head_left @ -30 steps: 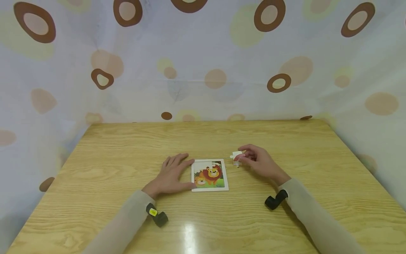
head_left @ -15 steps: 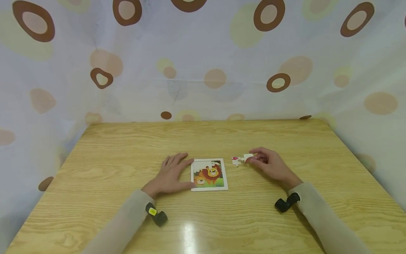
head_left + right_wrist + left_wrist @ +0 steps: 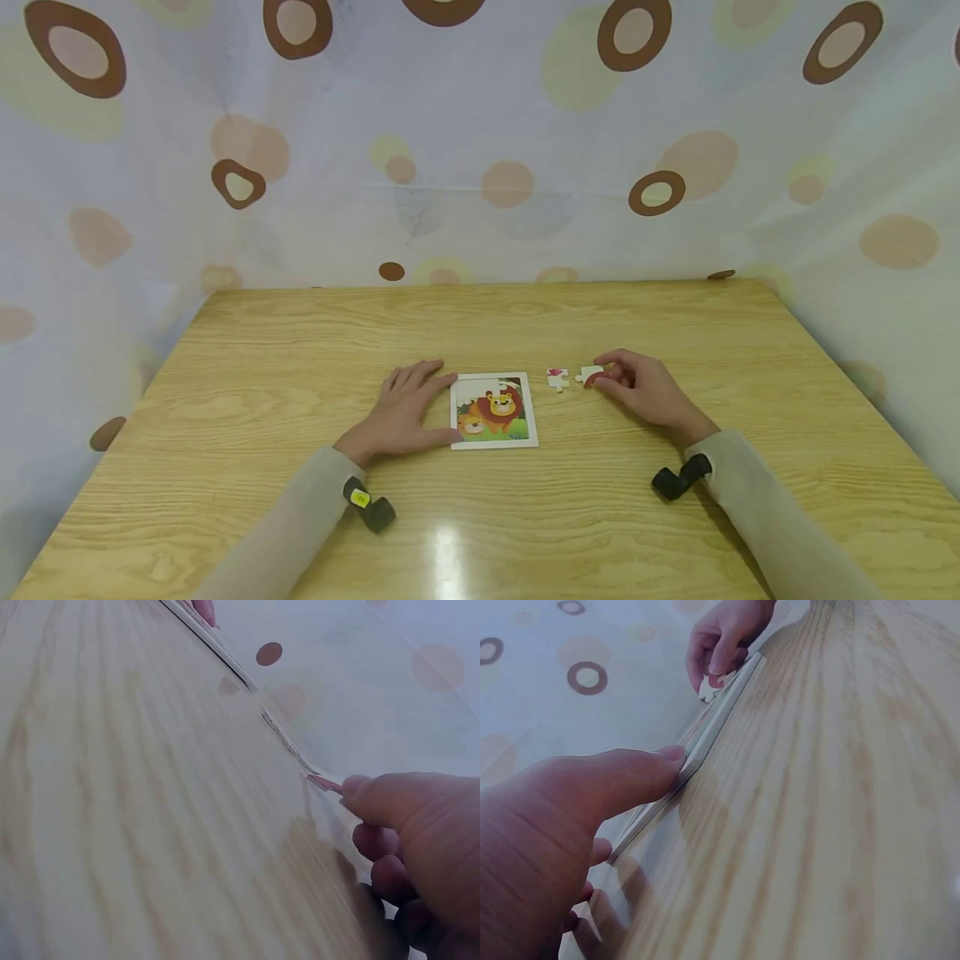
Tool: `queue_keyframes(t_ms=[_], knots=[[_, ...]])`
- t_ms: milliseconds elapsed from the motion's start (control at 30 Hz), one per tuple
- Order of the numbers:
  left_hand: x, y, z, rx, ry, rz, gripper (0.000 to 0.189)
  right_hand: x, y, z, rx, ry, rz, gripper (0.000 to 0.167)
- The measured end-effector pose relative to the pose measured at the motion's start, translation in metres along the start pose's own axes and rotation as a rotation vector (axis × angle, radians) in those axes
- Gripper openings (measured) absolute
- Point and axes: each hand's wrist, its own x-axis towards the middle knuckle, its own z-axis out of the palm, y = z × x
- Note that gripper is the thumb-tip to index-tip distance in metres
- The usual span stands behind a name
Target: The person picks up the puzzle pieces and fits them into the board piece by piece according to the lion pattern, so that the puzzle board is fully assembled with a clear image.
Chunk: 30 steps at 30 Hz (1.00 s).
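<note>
A square puzzle in a white frame (image 3: 495,446) lies on the table, showing two lions, with a white section at its upper left. My left hand (image 3: 401,417) spreads along its left side, thumb at the lower corner and index finger at the upper one. In the left wrist view the thumb (image 3: 641,776) rests on the frame's edge. To the right, my right hand (image 3: 645,392) pinches a white and dark red puzzle piece (image 3: 591,374) between thumb and fingers, low over the table. Another puzzle piece (image 3: 557,378), white with pink, lies between it and the frame.
The wood-grain table (image 3: 480,517) reaches back to a patterned cloth (image 3: 480,225) that hangs behind it and along both sides. Small black devices are strapped to the left wrist (image 3: 371,507) and the right wrist (image 3: 681,478).
My right hand has moved right with the pinched puzzle piece, drawing it away from the other loose piece, now uncovered with a gap between them. My left hand stays at the frame.
</note>
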Motion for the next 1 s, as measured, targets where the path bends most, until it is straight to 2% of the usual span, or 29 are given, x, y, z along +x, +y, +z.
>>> queue_keyframes(t_ms=[400, 633, 1000], knots=[[-0.0008, -0.0005, 0.0003, -0.003, 0.014, 0.016, 0.081, 0.007, 0.0012, 0.0037, -0.146, -0.073, 0.01, 0.025], [0.0006, -0.002, 0.0008, 0.0, 0.017, 0.023, 0.08, 0.0061, -0.0031, 0.0009, -0.136, -0.06, 0.001, 0.028], [0.0011, -0.0023, 0.0014, 0.008, 0.005, 0.012, 0.082, 0.0041, -0.0038, 0.0004, -0.112, -0.044, 0.042, 0.027]])
